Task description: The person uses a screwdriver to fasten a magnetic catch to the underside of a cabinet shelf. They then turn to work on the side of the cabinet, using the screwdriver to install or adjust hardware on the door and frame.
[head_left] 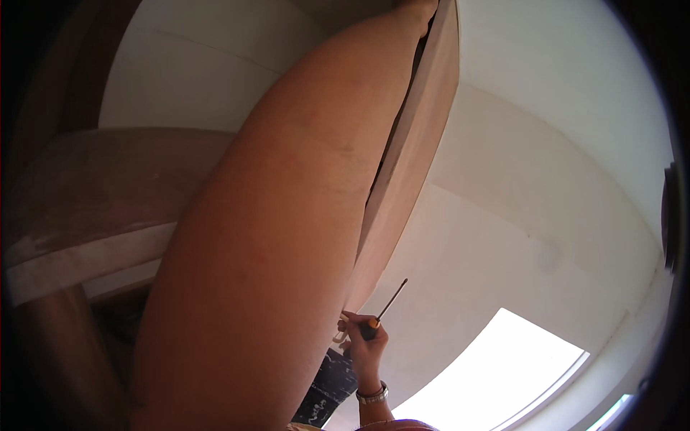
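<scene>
My left forearm [266, 237] fills the middle of the head view, stretching from the lower left up to the top. Only a part of my left hand [420, 16] shows there, against the upper end of a long wooden panel [424, 136]; its fingers are hidden. My right hand [368, 348] is closed around a screwdriver [392, 299] with a dark and orange handle, its thin shaft pointing up and right. Close to those fingers is a small cream-coloured piece [339, 337], near the panel's lower end; I cannot tell whether it is gripped or fixed to the panel.
A dark gap runs along the panel's left edge. Behind my left forearm are a brown wooden board [108, 179] and a pale rail [93, 262]. A pale wall [517, 208] and a bright window [496, 373] lie to the right. Dark, white-marked fabric [330, 384] shows below.
</scene>
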### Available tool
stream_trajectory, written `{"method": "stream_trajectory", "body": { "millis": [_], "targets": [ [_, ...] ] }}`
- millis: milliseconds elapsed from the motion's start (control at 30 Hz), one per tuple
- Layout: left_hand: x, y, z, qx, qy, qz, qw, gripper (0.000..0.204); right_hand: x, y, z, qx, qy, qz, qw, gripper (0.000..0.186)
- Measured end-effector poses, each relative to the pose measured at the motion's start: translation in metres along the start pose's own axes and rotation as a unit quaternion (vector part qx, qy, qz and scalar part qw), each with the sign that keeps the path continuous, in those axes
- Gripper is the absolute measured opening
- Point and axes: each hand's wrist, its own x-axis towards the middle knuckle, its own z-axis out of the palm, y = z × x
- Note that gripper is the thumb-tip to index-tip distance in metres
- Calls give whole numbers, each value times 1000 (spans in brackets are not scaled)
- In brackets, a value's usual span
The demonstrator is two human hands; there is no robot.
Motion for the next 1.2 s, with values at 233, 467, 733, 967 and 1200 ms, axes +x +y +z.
{"method": "stream_trajectory", "body": {
  "millis": [233,467,733,967,1200],
  "targets": [
    [-4,-3,1,6,10,14,1000,40,0,1,-3,-23,-17,-29,999,4],
    [-1,-7,1,10,18,20,1000,36,1,2,-5,-25,-6,-2,1000,5],
    [0,-17,4,14,30,36,999,32,0,-1,-7,-25,-5,23,999,9],
    [1,-22,-1,79,87,126,985,28,-1,5,-13,-22,4,27,999,16],
    [-12,15,-39,449,55,439,776,21,0,5,-6,-18,8,-24,1000,15]
  ]
}}
